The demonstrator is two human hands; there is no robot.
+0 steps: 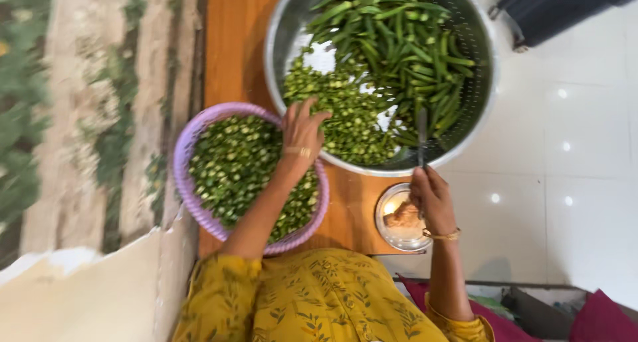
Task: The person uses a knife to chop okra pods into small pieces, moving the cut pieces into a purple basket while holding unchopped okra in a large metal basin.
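The biggest thing in front of you is the one steel colander bowl [475, 83] at the far side of the wooden bench [229, 43]. It holds a heap of whole okra pods [405, 43] on its far half and a spread of cut okra rounds [339, 109] on the near half; both are too many to count. Loaded like that it will likely be heavy, and the smooth metal rim looks slippery, so take it by the rim with both hands if it has to shift.

Next comes one lilac plastic basket [183, 176], just beside the colander and nearly full of sliced okra [232, 166]. It should be light and a little flexible; grip its rim, not the wall.

The whole pods look firm and light, so you can pinch each near the stem end. The cut rounds are small and probably sticky, better scooped in a cupped palm than picked singly.

Your left hand [302, 132] sits over the meeting of basket and colander, fingers spread and curled loosely down onto the cut rounds, not closed tight on anything that I can make out.

One small steel bowl [385, 232] with brownish scraps stands near the bench edge.

Your right hand [432, 196] is closed around the handle of one knife [422, 132], whose blade points into the colander.
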